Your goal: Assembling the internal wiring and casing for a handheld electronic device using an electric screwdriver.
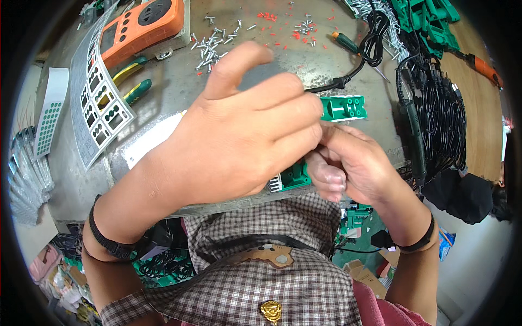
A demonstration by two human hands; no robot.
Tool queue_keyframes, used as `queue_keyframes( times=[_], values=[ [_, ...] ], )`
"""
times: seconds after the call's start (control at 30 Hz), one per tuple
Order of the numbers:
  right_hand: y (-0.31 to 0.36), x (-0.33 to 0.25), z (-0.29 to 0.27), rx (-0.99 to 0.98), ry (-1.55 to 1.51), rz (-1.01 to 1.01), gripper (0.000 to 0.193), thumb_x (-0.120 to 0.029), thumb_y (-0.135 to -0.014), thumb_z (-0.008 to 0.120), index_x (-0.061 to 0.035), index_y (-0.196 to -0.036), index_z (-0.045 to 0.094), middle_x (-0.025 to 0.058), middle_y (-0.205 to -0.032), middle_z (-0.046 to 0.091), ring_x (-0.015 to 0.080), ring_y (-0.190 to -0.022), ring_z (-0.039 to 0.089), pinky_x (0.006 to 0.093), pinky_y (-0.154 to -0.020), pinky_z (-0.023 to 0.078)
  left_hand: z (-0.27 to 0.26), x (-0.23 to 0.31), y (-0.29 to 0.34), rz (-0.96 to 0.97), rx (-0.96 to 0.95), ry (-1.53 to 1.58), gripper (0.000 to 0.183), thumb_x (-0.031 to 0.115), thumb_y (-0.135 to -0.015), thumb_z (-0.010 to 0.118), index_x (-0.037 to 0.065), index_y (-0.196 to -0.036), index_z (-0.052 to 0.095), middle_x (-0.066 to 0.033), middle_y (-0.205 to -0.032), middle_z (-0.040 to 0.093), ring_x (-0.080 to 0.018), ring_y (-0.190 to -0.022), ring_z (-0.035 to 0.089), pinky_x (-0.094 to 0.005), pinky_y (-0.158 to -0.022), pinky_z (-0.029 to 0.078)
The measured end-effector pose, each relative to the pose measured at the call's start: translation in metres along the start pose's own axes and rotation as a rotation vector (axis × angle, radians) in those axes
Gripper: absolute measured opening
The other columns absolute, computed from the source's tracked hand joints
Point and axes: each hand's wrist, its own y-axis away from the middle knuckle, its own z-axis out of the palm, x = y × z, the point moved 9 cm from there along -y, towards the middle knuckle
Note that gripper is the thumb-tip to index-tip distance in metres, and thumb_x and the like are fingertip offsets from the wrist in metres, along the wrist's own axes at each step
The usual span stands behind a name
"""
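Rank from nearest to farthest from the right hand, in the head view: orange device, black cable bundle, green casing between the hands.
1. Green casing: just left of the right hand
2. Black cable bundle: to the right
3. Orange device: far upper left

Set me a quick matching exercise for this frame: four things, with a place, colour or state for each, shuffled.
1. Device with round buttons
2. Loose screws
3. Bundled black cables
4. Nearer green casing

A. Partly hidden by the left hand and right hand
B. Silver, scattered
C. Orange, upper left
D. Massed at the right

Pairs: 1-C, 2-B, 3-D, 4-A
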Motion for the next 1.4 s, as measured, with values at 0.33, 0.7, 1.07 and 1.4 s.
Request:
queue_keyframes(
  times=[0.33,0.7,1.07,1.4],
  values=[
    [0.007,-0.019,0.001,0.249,0.413,-0.167,0.035,-0.038,-0.107,0.050,-0.0047,-0.097,0.057,0.0008,-0.061,0.057,0.0152,-0.053,0.057,0.0283,-0.049,0.044,-0.001,-0.010,0.004,-0.099,0.066,0.088,0.032,0.004,-0.064,0.066,0.009,-0.095,0.065,-0.0024,-0.096,0.063,-0.0231,-0.094,0.063,-0.0481,-0.106,0.029],
    [0.019,-0.034,-0.001,0.482,0.836,-0.684,0.014,-0.007,-0.096,0.067,-0.0021,-0.089,0.057,-0.0003,-0.065,0.059,0.0036,-0.055,0.050,0.0243,-0.048,0.040,0.008,-0.018,0.009,-0.250,-0.025,0.135,0.028,0.001,-0.073,0.069,0.008,-0.100,0.071,-0.0018,-0.094,0.064,-0.0215,-0.094,0.063,-0.0430,-0.099,0.035],
    [0.099,-0.086,-0.044,0.813,1.257,-0.836,0.021,-0.015,-0.100,0.065,-0.0014,-0.115,0.068,0.0020,-0.088,0.066,0.0061,-0.078,0.058,0.0223,-0.067,0.047,0.016,-0.024,0.004,-0.345,-0.148,0.371,0.046,-0.003,-0.078,0.067,0.007,-0.123,0.064,-0.0024,-0.084,0.062,-0.0258,-0.096,0.054,-0.0389,-0.094,0.041],
    [0.190,-0.095,-0.164,1.382,2.030,-0.534,0.057,-0.030,-0.089,0.079,-0.0075,-0.138,0.060,0.0227,-0.117,0.066,0.0305,-0.098,0.065,0.0360,-0.091,0.051,0.031,-0.024,-0.001,-0.303,-0.328,0.272,0.047,-0.005,-0.080,0.063,0.010,-0.124,0.058,-0.0031,-0.086,0.063,-0.0259,-0.098,0.057,-0.0394,-0.096,0.040]
  ],
)
